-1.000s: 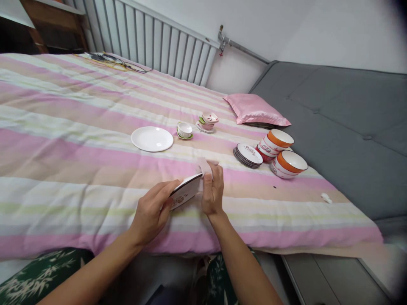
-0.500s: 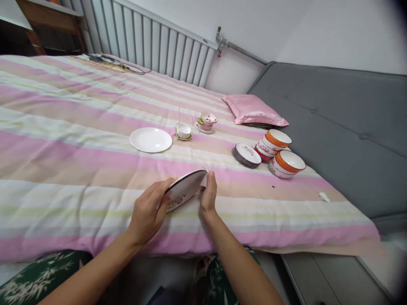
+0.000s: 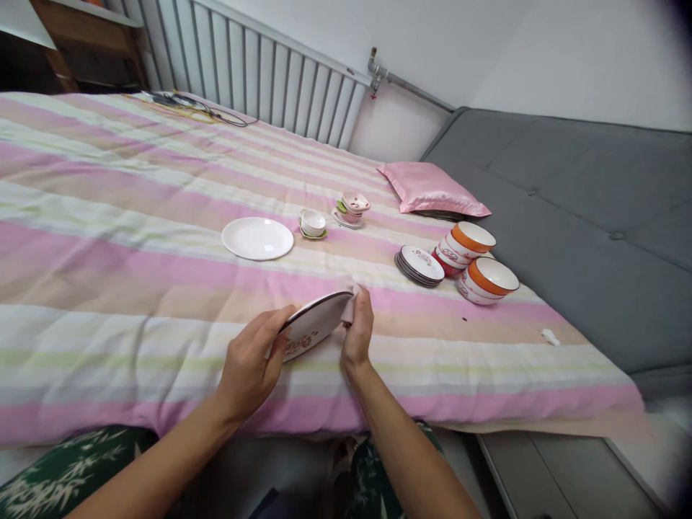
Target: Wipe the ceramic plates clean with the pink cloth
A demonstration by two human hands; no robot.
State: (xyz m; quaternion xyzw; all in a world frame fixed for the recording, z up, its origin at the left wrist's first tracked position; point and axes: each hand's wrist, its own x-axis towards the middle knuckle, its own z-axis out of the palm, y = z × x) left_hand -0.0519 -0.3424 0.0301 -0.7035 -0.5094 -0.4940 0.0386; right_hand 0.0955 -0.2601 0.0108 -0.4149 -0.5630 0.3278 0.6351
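My left hand (image 3: 256,353) grips the left edge of a white plate (image 3: 318,328) with a dark rim and a brown floral print. The plate is tilted on edge above the bed. At its right rim, my right hand (image 3: 357,328) is closed on a pale pinkish cloth (image 3: 349,310), which is folded over the plate's edge. A stack of similar plates (image 3: 422,264) lies farther right, beside stacked bowls (image 3: 491,277) with orange rims. Beyond my hands, a plain white plate (image 3: 258,238) rests flat, near small white bowls (image 3: 312,223) and a stack of small dishes (image 3: 352,207).
The striped bedspread (image 3: 135,303) covers the bed. A pink pillow (image 3: 432,189) lies against the grey headboard (image 3: 573,216). Cables (image 3: 194,108) are at the far left, by a white radiator (image 3: 270,72). A crumpled white scrap (image 3: 550,336) lies at right.
My right hand has shifted slightly right and turned at the plate's rim, and more of the cloth shows. My left hand and the plate have hardly moved.
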